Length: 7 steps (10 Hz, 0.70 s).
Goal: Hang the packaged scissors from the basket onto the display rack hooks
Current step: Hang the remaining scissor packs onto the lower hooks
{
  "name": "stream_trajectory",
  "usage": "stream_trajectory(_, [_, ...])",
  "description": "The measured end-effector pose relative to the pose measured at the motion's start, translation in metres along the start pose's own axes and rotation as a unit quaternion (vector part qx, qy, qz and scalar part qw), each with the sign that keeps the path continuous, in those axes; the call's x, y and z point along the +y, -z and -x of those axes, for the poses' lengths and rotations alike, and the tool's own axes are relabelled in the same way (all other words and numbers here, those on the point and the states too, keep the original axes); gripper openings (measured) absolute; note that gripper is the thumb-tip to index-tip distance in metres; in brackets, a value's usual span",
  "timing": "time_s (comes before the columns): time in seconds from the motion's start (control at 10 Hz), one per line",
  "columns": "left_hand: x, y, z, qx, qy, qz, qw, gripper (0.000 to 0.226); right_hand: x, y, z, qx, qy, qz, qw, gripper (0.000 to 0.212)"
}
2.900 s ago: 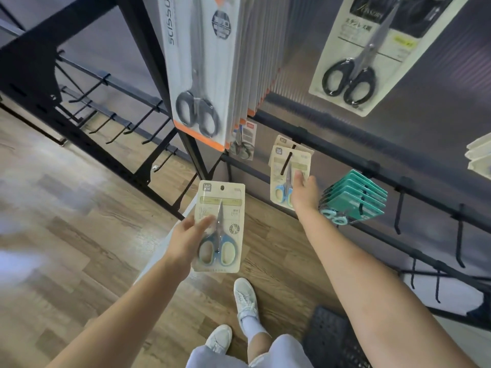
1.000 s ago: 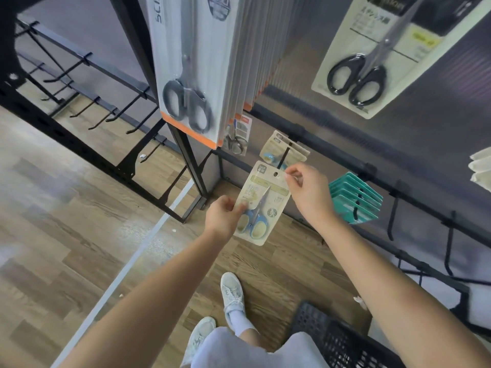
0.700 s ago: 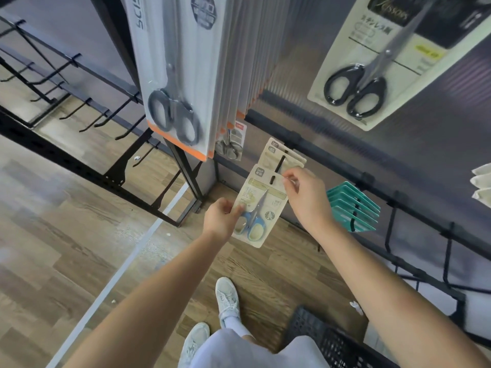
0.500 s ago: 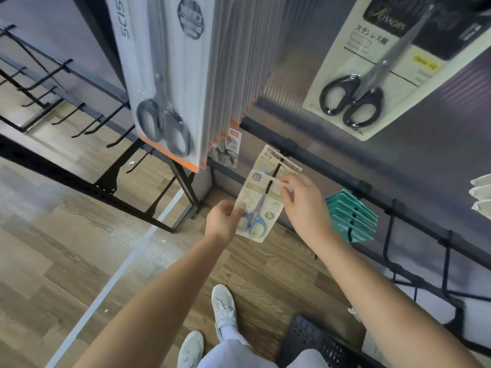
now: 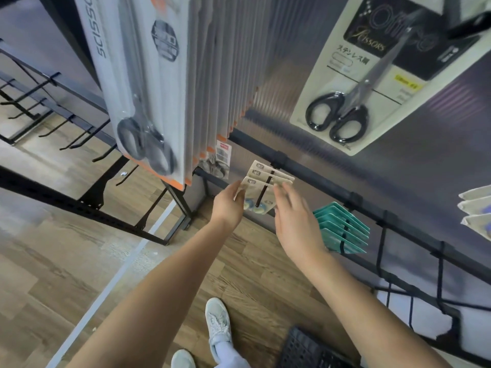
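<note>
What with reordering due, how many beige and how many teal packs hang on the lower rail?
Beige packs: 3
Teal packs: 5, judging by slightly blurred edges
Total: 8

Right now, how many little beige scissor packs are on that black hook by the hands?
3. Front beige scissor pack, between both hands; the middle one behind it; the back one nearest the black rail. More may hide behind.

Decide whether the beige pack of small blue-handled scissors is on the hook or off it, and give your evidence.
On. The black hook passes through the front beige pack, which hangs before two others. The left hand still touches its edge; the right hand is open.
</note>
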State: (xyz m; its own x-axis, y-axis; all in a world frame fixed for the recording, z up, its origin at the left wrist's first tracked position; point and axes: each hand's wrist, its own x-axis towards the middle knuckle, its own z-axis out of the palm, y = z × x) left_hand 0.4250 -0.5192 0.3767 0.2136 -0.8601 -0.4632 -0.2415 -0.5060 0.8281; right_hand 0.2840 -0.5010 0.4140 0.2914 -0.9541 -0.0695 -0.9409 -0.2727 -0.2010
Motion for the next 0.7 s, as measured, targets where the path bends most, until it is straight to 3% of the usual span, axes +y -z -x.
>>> stream_trajectory(0.3, [0.002, 0.002, -0.013, -0.102, -0.013, -0.087, 0.991, 0.069, -0.001, 0.013, -0.005, -0.042, -0.007, 0.025, 0.999, 0.062])
stream_trajectory(0.5, [0.022, 0.021, 0.025, -0.051, -0.132, -0.223, 0.964, 0.044, -0.012, 0.029, 0.015, -0.028, -0.022, 0.025, 0.999, 0.058])
stream_trajectory(0.7, [0.055, 0.047, 0.08, -0.027, -0.216, -0.284, 0.934, 0.038, -0.036, 0.073, 0.049, 0.012, -0.056, 0.034, 0.998, 0.057])
